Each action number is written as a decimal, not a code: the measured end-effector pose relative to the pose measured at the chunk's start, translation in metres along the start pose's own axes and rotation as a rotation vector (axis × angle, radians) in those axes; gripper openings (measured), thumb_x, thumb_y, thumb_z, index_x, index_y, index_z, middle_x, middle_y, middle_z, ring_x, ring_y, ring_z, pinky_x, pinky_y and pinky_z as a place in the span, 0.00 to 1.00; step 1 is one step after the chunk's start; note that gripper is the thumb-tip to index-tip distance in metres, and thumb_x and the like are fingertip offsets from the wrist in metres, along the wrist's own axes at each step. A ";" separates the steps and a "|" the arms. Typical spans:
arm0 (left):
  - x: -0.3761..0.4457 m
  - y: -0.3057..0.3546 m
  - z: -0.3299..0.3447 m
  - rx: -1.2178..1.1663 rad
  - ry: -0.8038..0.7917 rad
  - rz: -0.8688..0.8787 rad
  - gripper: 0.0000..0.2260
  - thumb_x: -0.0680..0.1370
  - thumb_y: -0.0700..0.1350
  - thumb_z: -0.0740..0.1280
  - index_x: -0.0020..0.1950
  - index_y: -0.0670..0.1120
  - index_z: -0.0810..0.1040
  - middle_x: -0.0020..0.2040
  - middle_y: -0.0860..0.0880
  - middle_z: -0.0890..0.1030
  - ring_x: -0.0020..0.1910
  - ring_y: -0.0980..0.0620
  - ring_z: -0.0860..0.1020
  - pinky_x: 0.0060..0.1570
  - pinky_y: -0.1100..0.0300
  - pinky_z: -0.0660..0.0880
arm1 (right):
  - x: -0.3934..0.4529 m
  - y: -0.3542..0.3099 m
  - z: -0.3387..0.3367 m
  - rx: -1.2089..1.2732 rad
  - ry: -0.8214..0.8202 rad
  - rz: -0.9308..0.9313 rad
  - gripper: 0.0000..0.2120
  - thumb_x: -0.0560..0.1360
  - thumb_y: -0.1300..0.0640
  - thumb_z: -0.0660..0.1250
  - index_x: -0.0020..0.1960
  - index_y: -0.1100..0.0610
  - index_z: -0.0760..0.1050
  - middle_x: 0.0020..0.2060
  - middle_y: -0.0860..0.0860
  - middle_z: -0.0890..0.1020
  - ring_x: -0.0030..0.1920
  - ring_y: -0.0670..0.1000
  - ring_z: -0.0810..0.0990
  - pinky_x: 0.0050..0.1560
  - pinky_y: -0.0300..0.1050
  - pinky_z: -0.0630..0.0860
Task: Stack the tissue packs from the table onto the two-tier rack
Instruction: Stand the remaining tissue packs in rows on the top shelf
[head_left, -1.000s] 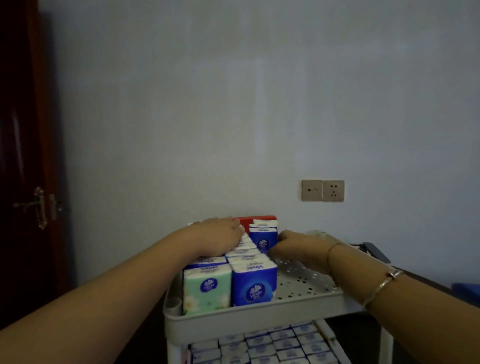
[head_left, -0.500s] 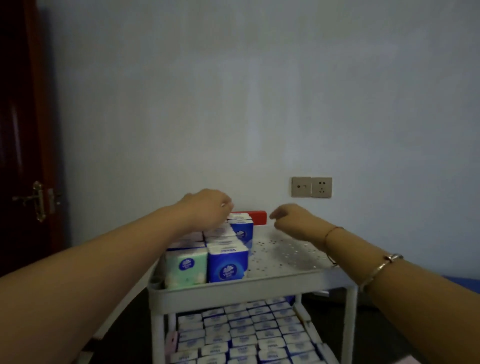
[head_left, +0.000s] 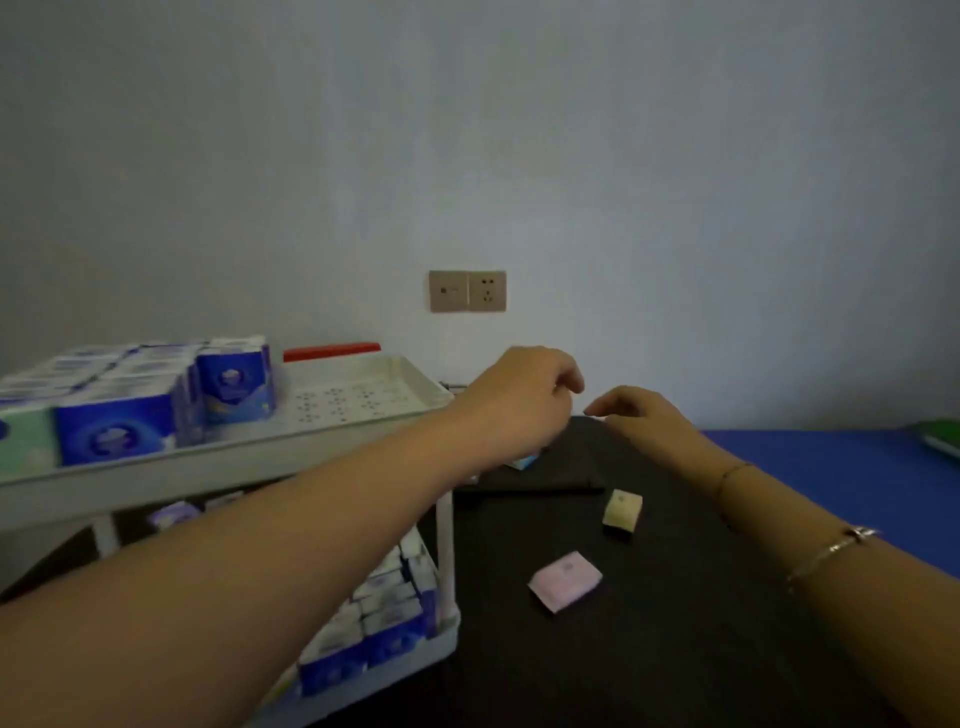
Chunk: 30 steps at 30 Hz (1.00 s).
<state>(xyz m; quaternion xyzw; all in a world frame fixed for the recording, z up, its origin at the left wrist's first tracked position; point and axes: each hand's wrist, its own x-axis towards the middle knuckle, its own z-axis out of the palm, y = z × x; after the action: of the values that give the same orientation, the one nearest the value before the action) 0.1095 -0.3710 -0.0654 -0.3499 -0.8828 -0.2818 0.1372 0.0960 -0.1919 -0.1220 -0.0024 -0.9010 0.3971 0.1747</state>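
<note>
Both hands hang over the dark counter (head_left: 675, 649), holding nothing: left hand (head_left: 524, 400) loosely curled, right hand (head_left: 641, 415) relaxed. The rack (head_left: 260, 467) looks well stocked, half its top tier bare. A pink pack (head_left: 566, 579) and tan pack (head_left: 622, 512) remain on the counter.

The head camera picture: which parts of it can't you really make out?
- Pack under the left hand: only a blue-white corner shows, so its kind is unclear.
- Lower tier of the rack: the left forearm covers most of its packs.
- Green pack on the top tier: cut by the left edge.
- Pack labels: blurred, unreadable.
- Green object on the blue surface: cut by the right edge.
- Right hand: appears empty.
</note>
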 end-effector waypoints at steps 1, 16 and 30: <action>0.008 0.001 0.027 -0.013 -0.047 -0.031 0.13 0.79 0.38 0.59 0.59 0.48 0.78 0.59 0.50 0.78 0.57 0.53 0.75 0.52 0.63 0.69 | 0.001 0.021 0.001 0.007 -0.007 0.032 0.08 0.77 0.63 0.61 0.53 0.54 0.74 0.55 0.52 0.77 0.56 0.50 0.75 0.56 0.42 0.71; 0.082 -0.179 0.213 0.027 0.130 -0.848 0.27 0.78 0.42 0.64 0.75 0.48 0.58 0.76 0.44 0.57 0.72 0.39 0.59 0.67 0.47 0.67 | 0.060 0.169 0.083 0.082 -0.130 0.197 0.11 0.78 0.62 0.59 0.57 0.50 0.72 0.52 0.46 0.73 0.44 0.43 0.74 0.38 0.35 0.69; 0.119 -0.257 0.241 0.141 0.425 -0.980 0.30 0.71 0.64 0.67 0.68 0.52 0.67 0.77 0.41 0.49 0.74 0.39 0.50 0.70 0.45 0.55 | 0.125 0.173 0.173 0.219 -0.089 0.056 0.16 0.77 0.63 0.61 0.63 0.51 0.72 0.62 0.48 0.72 0.44 0.38 0.71 0.39 0.30 0.67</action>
<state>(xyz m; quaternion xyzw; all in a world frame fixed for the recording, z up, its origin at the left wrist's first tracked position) -0.1655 -0.3166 -0.3098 0.1777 -0.9123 -0.3172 0.1884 -0.0996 -0.1797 -0.3146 0.0092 -0.8586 0.4977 0.1228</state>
